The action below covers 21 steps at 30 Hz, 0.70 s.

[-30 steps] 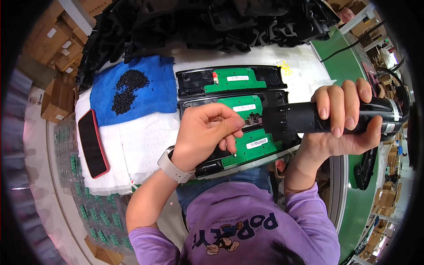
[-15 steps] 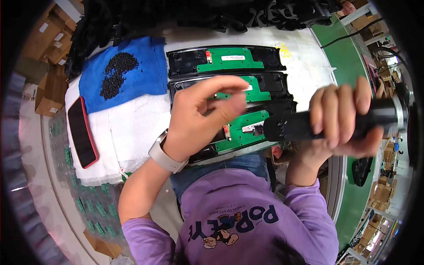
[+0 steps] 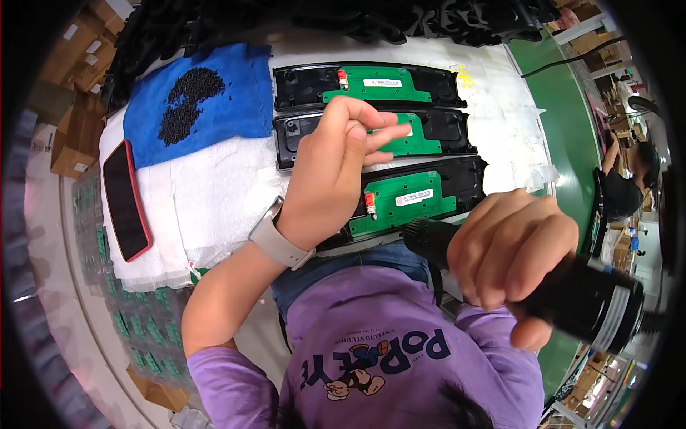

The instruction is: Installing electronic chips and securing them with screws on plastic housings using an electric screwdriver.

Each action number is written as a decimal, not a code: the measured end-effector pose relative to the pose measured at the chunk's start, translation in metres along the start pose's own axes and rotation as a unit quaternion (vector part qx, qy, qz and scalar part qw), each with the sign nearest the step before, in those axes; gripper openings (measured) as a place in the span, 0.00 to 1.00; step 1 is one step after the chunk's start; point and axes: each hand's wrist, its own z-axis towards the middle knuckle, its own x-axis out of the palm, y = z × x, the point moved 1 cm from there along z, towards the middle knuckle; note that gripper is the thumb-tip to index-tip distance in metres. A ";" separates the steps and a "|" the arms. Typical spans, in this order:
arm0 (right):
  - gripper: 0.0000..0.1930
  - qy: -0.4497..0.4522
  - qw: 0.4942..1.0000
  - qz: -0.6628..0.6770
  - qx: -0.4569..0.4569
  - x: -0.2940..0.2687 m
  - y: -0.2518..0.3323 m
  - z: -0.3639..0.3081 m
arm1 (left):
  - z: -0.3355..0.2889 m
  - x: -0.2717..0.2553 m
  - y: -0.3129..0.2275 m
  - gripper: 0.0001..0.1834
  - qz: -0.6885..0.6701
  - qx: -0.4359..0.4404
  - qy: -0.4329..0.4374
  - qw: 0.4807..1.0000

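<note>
My right hand (image 3: 511,250) is wrapped round a black electric screwdriver (image 3: 586,300). Its narrow end points left, at the near edge of the closest black panel (image 3: 468,179); whether the tip touches is unclear. On that panel sits a green circuit board (image 3: 436,205) with a white label and a red part. My left hand (image 3: 343,146), with a watch at the wrist, hovers over the middle black panel (image 3: 450,134) and partly covers its green board. Its fingers are spread, and I see nothing between them. A third panel (image 3: 443,89) with a similar board lies behind.
A blue cloth (image 3: 243,107) at the left carries a heap of small black pieces (image 3: 193,96), likely screws. Beside it lies a red-cased phone (image 3: 128,204). Black parts (image 3: 343,21) crowd the table's far side. Another person (image 3: 629,179) is at the far right.
The screwdriver has tilted, its rear swinging down toward me and its tip dropping slightly to the near panel's edge. My left hand has shifted slightly up, its fingers spreading.
</note>
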 end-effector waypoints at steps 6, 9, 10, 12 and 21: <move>0.13 -0.063 0.997 -0.035 -0.026 0.024 -0.012 0.005 | -0.002 -0.005 -0.001 0.10 -0.029 -0.059 0.008 0.998; 0.14 -0.070 0.996 -0.037 -0.027 0.025 -0.013 0.006 | -0.003 -0.006 -0.014 0.09 0.056 -0.107 0.023 0.992; 0.13 -0.061 0.997 -0.034 -0.019 0.024 -0.013 0.006 | -0.004 -0.008 -0.012 0.09 0.056 -0.107 0.019 0.993; 0.14 -0.054 0.998 -0.041 -0.011 0.023 -0.011 0.006 | -0.002 -0.012 -0.008 0.10 0.079 -0.072 0.053 0.993; 0.19 -0.158 0.979 0.103 -0.084 -0.021 -0.011 0.002 | -0.001 -0.005 -0.009 0.03 -0.031 -0.036 -0.024 0.999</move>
